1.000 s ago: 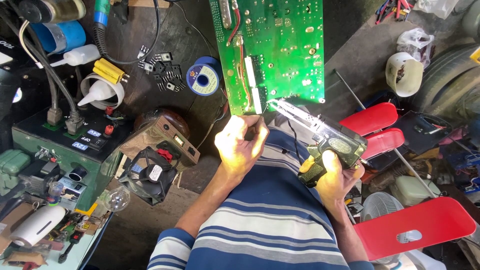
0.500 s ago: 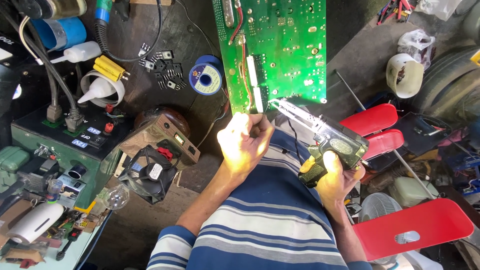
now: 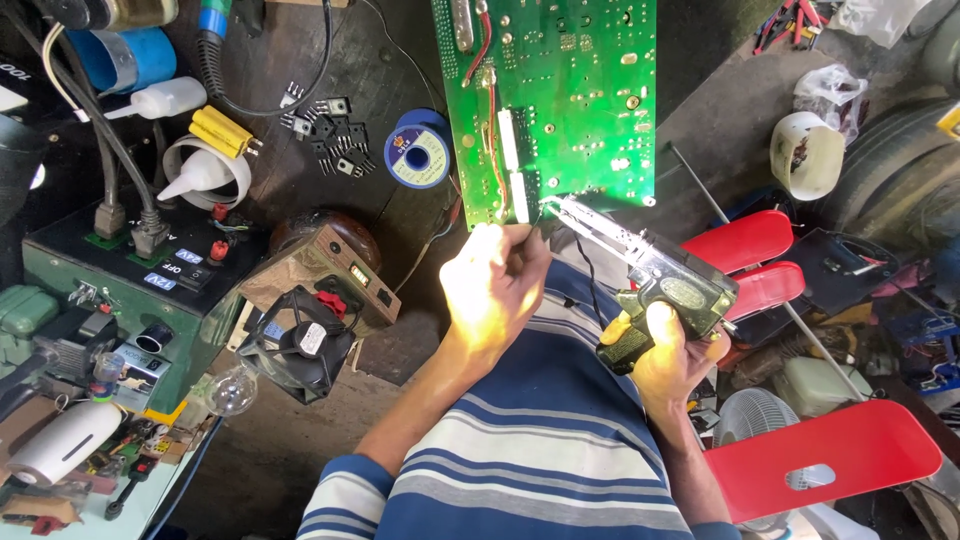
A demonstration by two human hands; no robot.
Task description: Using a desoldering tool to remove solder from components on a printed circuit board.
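Note:
A large green circuit board (image 3: pixel 570 100) lies solder side up at the top middle. My right hand (image 3: pixel 668 355) grips a pistol-shaped soldering gun (image 3: pixel 660 282), whose metal tip touches the board's lower edge. My left hand (image 3: pixel 492 285) is closed in a pinch just below that same edge, beside the tip. What it pinches is too thin and too brightly lit to tell. A blue spool of solder wire (image 3: pixel 417 150) sits left of the board.
A green power supply box (image 3: pixel 130 290) with cables stands at the left, next to a small black fan (image 3: pixel 300 345) and a clear bulb (image 3: pixel 230 390). Glue bottles (image 3: pixel 200 170), yellow capacitors and loose transistors lie above. Red plastic chair parts (image 3: pixel 820 470) are at the right.
My left hand has shifted slightly up toward the board's lower edge. The soldering gun stays at the same spot.

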